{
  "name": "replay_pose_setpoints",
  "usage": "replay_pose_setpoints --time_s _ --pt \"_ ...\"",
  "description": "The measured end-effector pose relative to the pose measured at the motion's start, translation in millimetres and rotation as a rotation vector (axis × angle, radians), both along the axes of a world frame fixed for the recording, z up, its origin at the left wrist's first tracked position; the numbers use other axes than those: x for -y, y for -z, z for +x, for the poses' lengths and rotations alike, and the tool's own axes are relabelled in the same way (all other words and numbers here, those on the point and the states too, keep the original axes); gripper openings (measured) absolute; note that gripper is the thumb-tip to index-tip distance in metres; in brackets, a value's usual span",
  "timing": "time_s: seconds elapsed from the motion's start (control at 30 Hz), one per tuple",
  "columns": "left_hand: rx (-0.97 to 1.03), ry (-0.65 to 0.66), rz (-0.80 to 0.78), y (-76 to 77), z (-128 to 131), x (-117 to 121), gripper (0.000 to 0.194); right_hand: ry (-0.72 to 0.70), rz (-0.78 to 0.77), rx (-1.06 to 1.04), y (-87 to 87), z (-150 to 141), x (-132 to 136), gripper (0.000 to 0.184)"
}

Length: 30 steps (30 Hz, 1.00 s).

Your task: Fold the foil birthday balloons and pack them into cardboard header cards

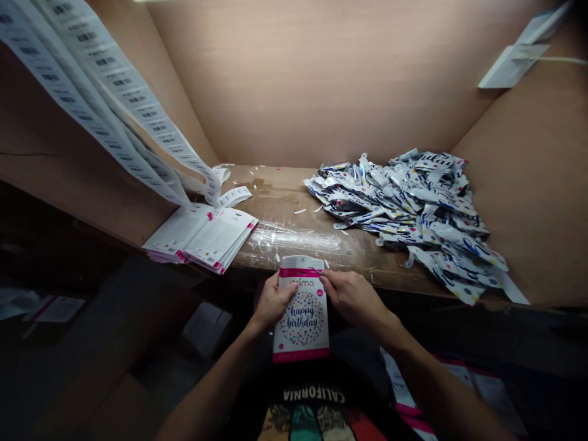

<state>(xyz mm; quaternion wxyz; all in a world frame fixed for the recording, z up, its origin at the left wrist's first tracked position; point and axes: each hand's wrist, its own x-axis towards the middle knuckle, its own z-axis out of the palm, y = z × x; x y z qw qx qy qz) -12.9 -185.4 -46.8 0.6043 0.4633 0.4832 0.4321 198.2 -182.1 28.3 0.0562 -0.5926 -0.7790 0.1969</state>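
A white and pink "happy birthday" balloon packet (302, 318) is upright in front of my body, below the edge of the table. My left hand (274, 300) grips its left side, thumb across the front. At the packet's upper right corner, my right hand (351, 295) is closed in a pinch on a small thin strip by the pink band; what the strip is I cannot make out. Beyond the packet, to the right, lies a heap of folded foil balloons (408, 202) with dots and blue lettering.
Stacks of white and pink cards (218, 239) lie at the table's left edge. Long strips of barcode labels (142, 107) hang down over them. Paper scraps dot the cardboard-lined table (275, 202). A white power outlet (512, 64) with a cable is on the right wall. More packets (459, 373) are low at the right.
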Motion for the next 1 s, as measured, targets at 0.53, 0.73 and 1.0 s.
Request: replay_pose_setpoints --time_s 0.53,0.73,1.0 --pt "-0.127 0.096 0.087 -21.8 1 17 0.035 -0.079 -0.097 0.155 -2.6 -15 -5 0.039" --pt "0.054 -0.316 -0.081 -13.0 -16 10 0.039 0.002 -0.079 -0.669 35.2 15 5 0.026" --pt "0.476 -0.122 -0.204 -36.6 -3 22 0.087 0.432 -0.719 -1.490 59.3 -30 44 0.058"
